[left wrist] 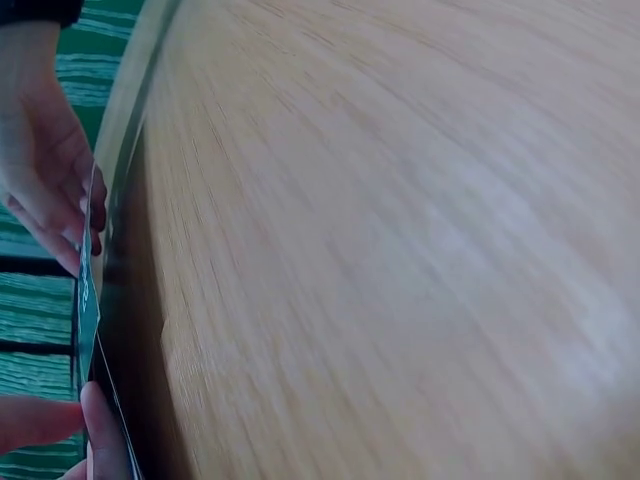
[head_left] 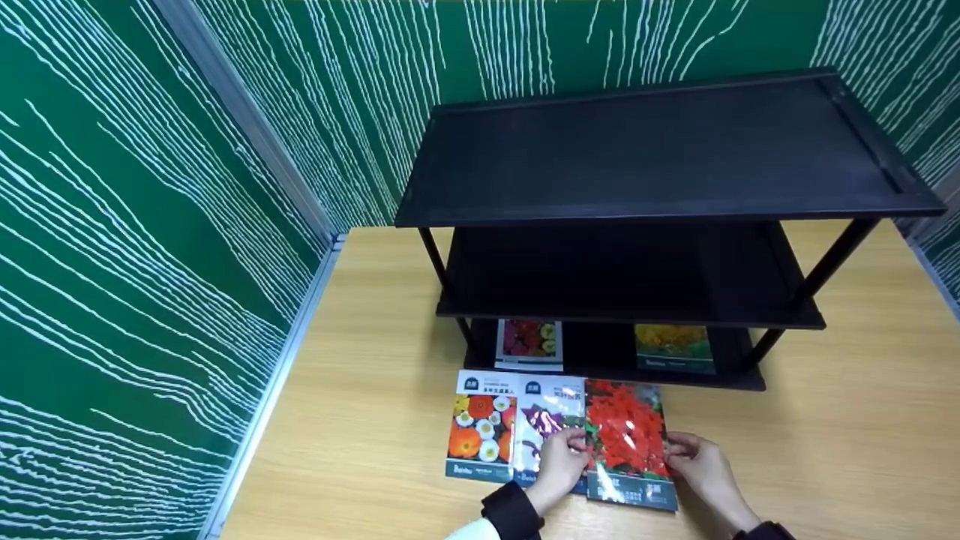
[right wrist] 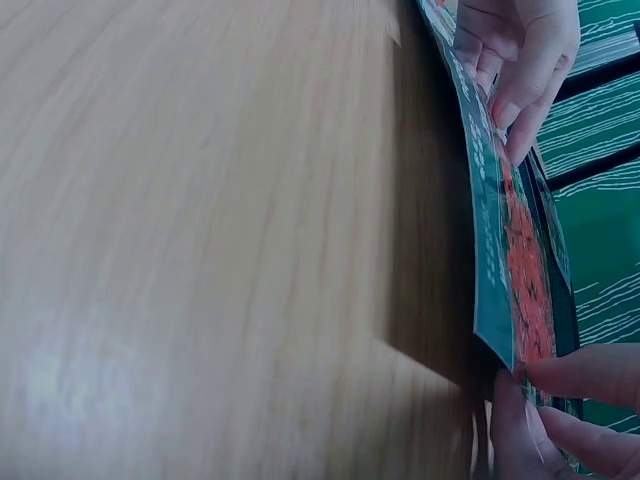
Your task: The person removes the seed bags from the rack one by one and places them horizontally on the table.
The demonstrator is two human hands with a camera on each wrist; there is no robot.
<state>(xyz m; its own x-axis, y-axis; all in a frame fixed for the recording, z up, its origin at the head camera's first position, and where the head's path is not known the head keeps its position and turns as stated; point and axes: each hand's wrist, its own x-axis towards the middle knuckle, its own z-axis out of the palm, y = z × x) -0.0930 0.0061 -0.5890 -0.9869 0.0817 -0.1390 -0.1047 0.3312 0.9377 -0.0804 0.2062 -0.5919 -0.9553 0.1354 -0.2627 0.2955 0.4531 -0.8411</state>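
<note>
A seed packet with a red flower picture (head_left: 626, 427) is held between both hands in the head view. My left hand (head_left: 561, 461) pinches its left edge, and my right hand (head_left: 703, 466) pinches its right edge between thumb and fingers. The right wrist view shows the red packet (right wrist: 525, 265) raised at its near edge, casting a shadow on the wooden surface. Left of it lies a packet with a purple flower (head_left: 551, 394), partly covered by the left hand. Beside that is a packet with orange and white flowers (head_left: 480, 427), the two edges meeting.
A black three-tier shelf (head_left: 645, 157) stands behind the packets on the wooden table (head_left: 360, 360). On its lowest tier lie a packet with mixed flowers (head_left: 531, 341) and one with yellow flowers (head_left: 675, 345). Green walls with white lines (head_left: 165, 225) enclose the table.
</note>
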